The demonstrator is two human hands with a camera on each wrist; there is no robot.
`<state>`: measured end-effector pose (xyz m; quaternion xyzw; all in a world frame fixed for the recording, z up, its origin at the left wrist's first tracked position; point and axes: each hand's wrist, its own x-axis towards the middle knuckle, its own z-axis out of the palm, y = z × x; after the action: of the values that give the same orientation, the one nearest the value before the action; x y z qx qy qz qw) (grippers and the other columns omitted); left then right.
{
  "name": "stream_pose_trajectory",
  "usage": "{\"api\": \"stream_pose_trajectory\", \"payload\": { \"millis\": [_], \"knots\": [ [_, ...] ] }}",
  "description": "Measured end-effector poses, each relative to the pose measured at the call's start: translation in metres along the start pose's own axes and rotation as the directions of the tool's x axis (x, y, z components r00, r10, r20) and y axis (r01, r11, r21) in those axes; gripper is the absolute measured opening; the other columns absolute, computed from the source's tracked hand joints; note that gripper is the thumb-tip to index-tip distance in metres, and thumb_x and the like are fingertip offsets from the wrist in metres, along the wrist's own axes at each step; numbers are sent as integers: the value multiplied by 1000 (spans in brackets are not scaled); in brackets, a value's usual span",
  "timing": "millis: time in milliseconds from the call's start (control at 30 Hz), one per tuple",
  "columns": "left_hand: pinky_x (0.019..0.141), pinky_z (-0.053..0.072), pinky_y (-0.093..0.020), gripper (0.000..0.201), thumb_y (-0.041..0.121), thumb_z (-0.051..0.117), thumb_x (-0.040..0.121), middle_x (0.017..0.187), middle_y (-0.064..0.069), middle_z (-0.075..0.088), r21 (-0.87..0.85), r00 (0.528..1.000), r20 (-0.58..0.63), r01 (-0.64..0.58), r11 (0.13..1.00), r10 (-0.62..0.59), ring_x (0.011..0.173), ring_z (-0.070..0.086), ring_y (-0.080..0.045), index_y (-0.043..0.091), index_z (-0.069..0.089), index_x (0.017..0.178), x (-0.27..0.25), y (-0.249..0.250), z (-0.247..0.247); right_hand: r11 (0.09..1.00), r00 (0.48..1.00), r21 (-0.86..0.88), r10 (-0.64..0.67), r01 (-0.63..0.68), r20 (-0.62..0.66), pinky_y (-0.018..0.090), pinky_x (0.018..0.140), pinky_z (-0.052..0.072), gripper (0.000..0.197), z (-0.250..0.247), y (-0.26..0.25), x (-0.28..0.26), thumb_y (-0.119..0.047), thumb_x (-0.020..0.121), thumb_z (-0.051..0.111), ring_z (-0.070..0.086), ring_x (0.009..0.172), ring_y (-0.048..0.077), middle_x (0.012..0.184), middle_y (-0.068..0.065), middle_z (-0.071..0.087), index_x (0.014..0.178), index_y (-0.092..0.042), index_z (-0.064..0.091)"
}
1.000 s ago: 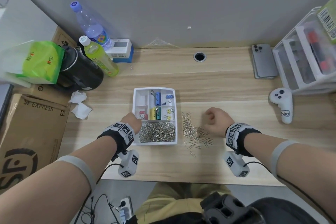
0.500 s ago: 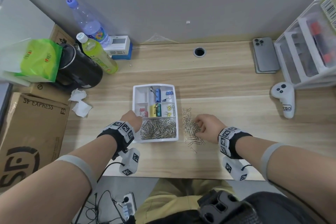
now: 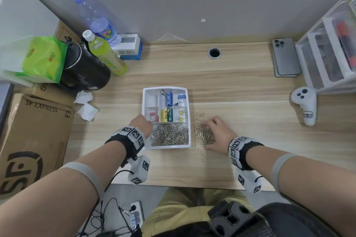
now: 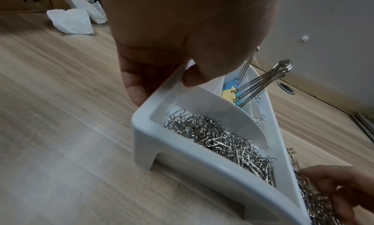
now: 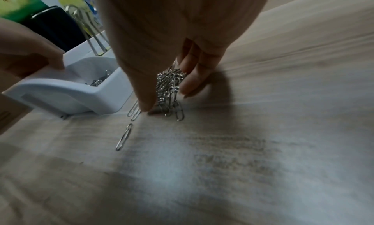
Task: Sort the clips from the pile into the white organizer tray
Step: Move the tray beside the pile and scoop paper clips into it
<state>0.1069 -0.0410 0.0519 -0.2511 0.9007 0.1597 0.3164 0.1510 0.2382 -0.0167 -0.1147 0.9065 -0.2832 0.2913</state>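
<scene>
The white organizer tray (image 3: 165, 88) sits mid-desk; its front compartment holds a heap of silver paper clips (image 3: 169, 134), and the back ones hold coloured binder clips (image 3: 168, 98). My left hand (image 3: 141, 123) grips the tray's left rim (image 4: 182, 153), thumb inside and fingers outside (image 4: 164, 86). Just right of the tray lies the loose pile of paper clips (image 3: 202, 131). My right hand (image 3: 217, 131) is cupped over that pile. In the right wrist view its thumb and fingers (image 5: 168, 97) pinch a bunch of clips (image 5: 170, 84) against the desk.
A few stray clips (image 3: 201, 157) lie near the front edge. Crumpled tissues (image 3: 84, 106), a black jug (image 3: 86, 71) and bottles stand at the left. A white controller (image 3: 306, 104), a phone (image 3: 286, 57) and a drawer unit (image 3: 327, 54) are at the right.
My right hand moved left from beside the pile onto it and closed its thumb and fingers round a bunch of clips. The left hand stayed on the tray's rim.
</scene>
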Motion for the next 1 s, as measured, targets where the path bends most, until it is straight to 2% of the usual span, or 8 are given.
{"api": "stream_pose_trajectory", "payload": {
  "millis": [100, 200, 467, 533, 633, 700, 833, 1000],
  "knots": [
    [50, 33, -25, 12, 17, 40, 99, 73, -1, 44, -7, 1000, 1, -11, 1000, 11, 60, 44, -13, 6, 44, 96, -1, -1, 0, 1000, 1000, 20, 0, 0, 5, 31, 105, 42, 118, -1, -6, -5, -60, 50, 84, 41, 118, 14, 131, -3, 30, 146, -25, 27],
    [50, 33, -25, 12, 18, 40, 99, 72, 0, 43, -2, 1000, -8, -16, 1000, 15, 60, 43, -12, 7, 43, 97, -1, -1, 0, 997, 1000, -72, 14, -13, 14, 34, 104, 44, 130, 5, -15, -7, -61, 41, 85, 35, 121, 16, 134, -2, 26, 148, -26, 19],
    [51, 34, -25, 13, 17, 39, 99, 75, -1, 47, -2, 1000, 9, -18, 1000, 18, 62, 46, -13, 6, 45, 99, 1, -2, -1, 1000, 999, -11, -8, 8, -38, 37, 105, 42, 83, 3, -13, 3, -42, 74, 79, 41, 114, 17, 124, 1, 34, 142, -23, 37],
    [51, 35, -25, 13, 18, 39, 99, 75, -1, 47, -7, 1000, 13, -21, 1000, 21, 62, 46, -13, 6, 45, 99, 2, -3, -1, 1000, 998, -8, 4, -5, -70, 35, 103, 44, 84, 1, -14, 5, -49, 70, 77, 40, 110, 15, 121, 0, 33, 140, -23, 39],
    [53, 36, -26, 15, 18, 39, 99, 75, -2, 47, -2, 1000, 21, -23, 1000, 23, 62, 46, -13, 5, 46, 99, 4, -4, -1, 995, 995, -66, 64, -69, -76, 32, 99, 46, 103, 0, -21, 5, -68, 56, 75, 38, 115, 17, 126, 0, 32, 140, -25, 35],
    [53, 37, -26, 16, 19, 40, 99, 75, -2, 48, -7, 1000, 22, -22, 1000, 22, 62, 47, -14, 5, 47, 100, 6, -4, 0, 988, 994, -122, 82, -91, -75, 34, 95, 48, 107, 4, -27, 5, -70, 54, 75, 36, 117, 19, 129, 1, 32, 141, -27, 31],
    [50, 35, -26, 18, 19, 40, 98, 76, -3, 49, -11, 1000, 20, -15, 1000, 15, 62, 47, -14, 3, 48, 103, 8, -6, 2, 990, 996, -123, 63, -70, -60, 35, 90, 47, 94, 10, -29, 9, -57, 64, 78, 34, 114, 21, 128, 3, 33, 142, -33, 31],
    [49, 34, -26, 15, 19, 40, 98, 76, -3, 48, -14, 1000, 13, -13, 1000, 14, 62, 47, -14, 6, 46, 99, 11, -6, 3, 999, 997, 0, 45, -45, -63, 39, 103, 42, 57, 5, -20, 14, -36, 80, 75, 37, 113, 18, 121, -1, 36, 131, -34, 48]
  ]
}}
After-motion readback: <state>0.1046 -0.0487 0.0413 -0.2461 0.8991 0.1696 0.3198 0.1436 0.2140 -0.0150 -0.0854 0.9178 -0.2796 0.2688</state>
